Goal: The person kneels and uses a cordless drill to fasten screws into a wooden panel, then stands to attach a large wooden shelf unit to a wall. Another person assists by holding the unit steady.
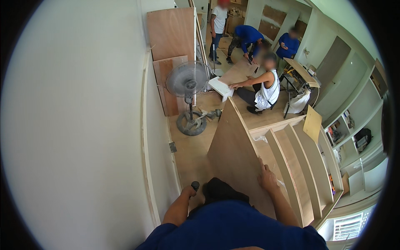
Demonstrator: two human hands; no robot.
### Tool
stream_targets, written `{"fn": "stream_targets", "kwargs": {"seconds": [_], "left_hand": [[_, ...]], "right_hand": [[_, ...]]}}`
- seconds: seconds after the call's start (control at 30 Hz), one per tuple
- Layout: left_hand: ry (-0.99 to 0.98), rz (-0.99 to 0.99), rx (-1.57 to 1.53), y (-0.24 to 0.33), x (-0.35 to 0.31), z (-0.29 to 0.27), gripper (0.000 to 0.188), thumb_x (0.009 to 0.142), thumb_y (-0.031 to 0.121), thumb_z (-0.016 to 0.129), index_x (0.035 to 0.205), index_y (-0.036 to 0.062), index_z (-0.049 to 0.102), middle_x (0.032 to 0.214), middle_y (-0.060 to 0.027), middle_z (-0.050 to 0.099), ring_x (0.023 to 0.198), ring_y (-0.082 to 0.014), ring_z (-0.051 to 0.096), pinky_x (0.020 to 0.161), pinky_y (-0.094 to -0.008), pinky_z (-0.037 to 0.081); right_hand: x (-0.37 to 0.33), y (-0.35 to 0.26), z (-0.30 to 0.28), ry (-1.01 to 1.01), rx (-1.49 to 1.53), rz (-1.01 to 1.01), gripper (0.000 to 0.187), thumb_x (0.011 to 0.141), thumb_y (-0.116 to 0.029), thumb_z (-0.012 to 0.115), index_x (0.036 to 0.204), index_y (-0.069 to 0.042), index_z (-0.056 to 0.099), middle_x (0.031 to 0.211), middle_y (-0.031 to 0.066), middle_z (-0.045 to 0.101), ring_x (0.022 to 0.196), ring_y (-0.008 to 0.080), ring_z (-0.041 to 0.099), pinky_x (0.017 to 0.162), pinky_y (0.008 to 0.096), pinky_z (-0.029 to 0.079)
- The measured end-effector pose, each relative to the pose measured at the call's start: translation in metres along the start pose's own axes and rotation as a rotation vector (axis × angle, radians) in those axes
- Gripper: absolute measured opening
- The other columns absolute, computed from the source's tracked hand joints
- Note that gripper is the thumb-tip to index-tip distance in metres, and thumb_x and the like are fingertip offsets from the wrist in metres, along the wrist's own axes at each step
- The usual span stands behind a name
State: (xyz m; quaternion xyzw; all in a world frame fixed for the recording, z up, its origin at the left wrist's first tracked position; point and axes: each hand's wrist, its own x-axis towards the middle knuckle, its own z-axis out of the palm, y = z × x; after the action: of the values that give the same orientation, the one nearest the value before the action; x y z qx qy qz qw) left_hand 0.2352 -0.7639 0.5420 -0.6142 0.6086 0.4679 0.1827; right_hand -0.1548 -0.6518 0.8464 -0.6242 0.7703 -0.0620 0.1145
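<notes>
I find my left hand closed around a dark tool with a rounded black end; the kind of tool cannot be determined, as most of it is hidden. This hand is held low, between the pale wall on my left and the unpainted wooden cabinet ahead and to my right. My right hand is in contact with the cabinet, its fingers at the upper edge of the broad side panel; whether it grips that edge or merely rests there, I cannot tell. The cabinet's shelf boards run to the right of this panel, and a yellowish sheet leans at its far side. Beyond the cabinet, a floor fan stands near the left wall, in front of upright wooden boards. A co-worker in a white sleeveless top sits low on the floor, one hand at a white piece. Behind, a co-worker in blue bends over a brown board. A white bag hangs under a work stand to the right.
</notes>
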Motion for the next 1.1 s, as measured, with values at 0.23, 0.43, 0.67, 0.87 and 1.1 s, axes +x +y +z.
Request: {"fn": "stream_targets", "kwargs": {"seconds": [0.23,0.43,0.67,0.87,1.1], "left_hand": [[-0.058,-0.16,-0.315,0.004,0.049,-0.042,0.032,0.082,0.014,0.083,0.104,-0.0088,0.077,0.095,-0.0221,0.078,0.077,-0.0313,0.076,0.07,-0.0448,0.061],[-0.058,-0.141,-0.056,0.026,0.096,-0.113,0.036,0.08,0.02,0.086,0.105,-0.005,0.076,0.092,-0.0192,0.076,0.075,-0.0279,0.075,0.068,-0.0435,0.06],[-0.104,-0.108,0.081,0.082,0.141,-0.237,0.034,0.081,0.025,0.081,0.104,0.0007,0.076,0.086,-0.0142,0.074,0.069,-0.0257,0.071,0.063,-0.0424,0.057],[-0.103,-0.035,0.023,0.099,0.193,-0.317,0.031,0.08,0.024,0.078,0.102,0.0024,0.076,0.081,-0.0122,0.072,0.067,-0.0242,0.07,0.06,-0.0407,0.056],[-0.141,-0.129,0.338,0.147,0.236,-0.373,0.027,0.077,0.016,0.077,0.098,0.0002,0.077,0.084,-0.0157,0.074,0.069,-0.0256,0.072,0.062,-0.0416,0.058]], "right_hand": [[0.133,-0.014,0.007,0.002,0.018,-0.094,0.095,0.09,-0.014,0.065,0.171,-0.014,0.015,0.128,0.0311,0.059,0.102,0.0514,0.069,0.087,0.0582,0.057],[0.218,-0.027,0.004,-0.036,0.126,-0.149,0.096,0.092,-0.019,0.066,0.172,-0.015,0.012,0.144,0.0342,0.053,0.105,0.0517,0.069,0.09,0.057,0.058],[0.254,-0.03,-0.012,-0.083,0.36,-0.194,0.094,0.094,-0.025,0.067,0.17,-0.009,0.015,0.144,0.0354,0.053,0.107,0.0524,0.068,0.093,0.0568,0.057],[0.292,-0.039,-0.031,-0.108,0.477,-0.247,0.09,0.092,-0.018,0.061,0.169,-0.006,0.017,0.139,0.0355,0.056,0.106,0.0501,0.068,0.091,0.0559,0.057],[0.345,-0.049,-0.046,-0.204,0.39,-0.187,0.09,0.089,-0.012,0.058,0.169,-0.009,0.018,0.123,0.0312,0.064,0.102,0.0483,0.07,0.087,0.0541,0.057]]}}
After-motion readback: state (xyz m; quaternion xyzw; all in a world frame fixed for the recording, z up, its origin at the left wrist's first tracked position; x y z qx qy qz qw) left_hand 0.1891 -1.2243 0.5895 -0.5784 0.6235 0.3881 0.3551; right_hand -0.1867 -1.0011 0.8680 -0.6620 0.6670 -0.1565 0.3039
